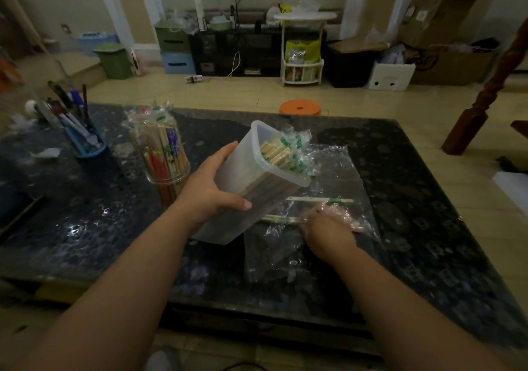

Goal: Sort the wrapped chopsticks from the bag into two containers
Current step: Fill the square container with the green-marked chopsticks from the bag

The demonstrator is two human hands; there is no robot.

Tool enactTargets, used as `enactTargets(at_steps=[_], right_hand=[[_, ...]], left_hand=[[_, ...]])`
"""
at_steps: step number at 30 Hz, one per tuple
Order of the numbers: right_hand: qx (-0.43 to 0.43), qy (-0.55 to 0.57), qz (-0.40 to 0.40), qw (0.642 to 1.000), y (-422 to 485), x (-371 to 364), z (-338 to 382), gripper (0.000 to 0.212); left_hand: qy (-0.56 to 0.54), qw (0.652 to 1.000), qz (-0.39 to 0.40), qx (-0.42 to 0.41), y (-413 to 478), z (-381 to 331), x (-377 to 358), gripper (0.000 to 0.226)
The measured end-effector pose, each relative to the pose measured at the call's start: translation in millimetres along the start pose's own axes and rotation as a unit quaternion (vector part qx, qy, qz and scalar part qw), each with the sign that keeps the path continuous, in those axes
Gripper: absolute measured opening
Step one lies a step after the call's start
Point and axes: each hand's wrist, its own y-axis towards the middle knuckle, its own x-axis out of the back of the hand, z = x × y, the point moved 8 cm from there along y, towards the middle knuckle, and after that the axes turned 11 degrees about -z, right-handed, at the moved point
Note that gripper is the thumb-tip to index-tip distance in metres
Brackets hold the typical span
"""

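Just two wrapped chopsticks (pixel 320 199) seem left in the bag (pixel 340 164) on the counter (pixel 414 176), so sorting looks nearly done. The left hand (pixel 208 187) grips the tilted, well-filled box (pixel 257 170). The right hand (pixel 328 227) reaches into the bag, its grasp unclear. The jar (pixel 165 156) stands full nearby.

Dim room, tan tiled floor (pixel 257 93), black shelf unit (pixel 251 50), orange stool (pixel 299 107), cardboard boxes (pixel 437 13)

cntrs (pixel 257 196) x2 | bag (pixel 337 164) x1 | loose chopstick pkts (pixel 314 199) x2
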Motion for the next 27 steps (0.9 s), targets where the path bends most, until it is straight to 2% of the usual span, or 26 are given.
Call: enactTargets(at_steps=[2, 5, 12, 16, 21, 23, 27], right_hand=[[0.032, -0.02, -0.052, 0.998, -5.0, 9.1, 5.5, 0.018], [0.086, -0.072, -0.094, 0.989, -15.3, 19.7, 19.1, 0.027], [0.052, -0.1, 0.05, 0.992, -39.0, 32.9, 23.0, 0.029], [0.086, -0.111, 0.098, 0.985, -47.0, 43.9, 33.5, 0.028], [0.135, -0.086, 0.198, 0.967, -60.6, 67.7, 51.4, 0.024], [0.155, -0.08, 0.164, 0.971, -61.3, 88.2, 60.0, 0.029], [0.226, -0.094, -0.03, 0.969, -61.9, 133.0, 79.0, 0.023]], left_hand=[[0.0, 1.0, 0.0, 0.002, -0.4, 0.2, -0.3, 0.123], [0.002, 1.0, -0.001, 0.004, -0.1, 1.0, -0.6, 0.123], [0.002, 1.0, 0.006, 0.005, -0.7, 0.9, -2.2, 0.12], [0.002, 1.0, 0.01, 0.006, -2.5, 1.1, -3.4, 0.119], [0.005, 1.0, -0.001, 0.011, -5.5, -0.5, -1.5, 0.121], [-0.006, 1.0, -0.004, 0.012, -5.9, -1.7, -1.0, 0.122], [-0.016, 1.0, -0.002, 0.015, -7.1, -2.1, -0.8, 0.122]])
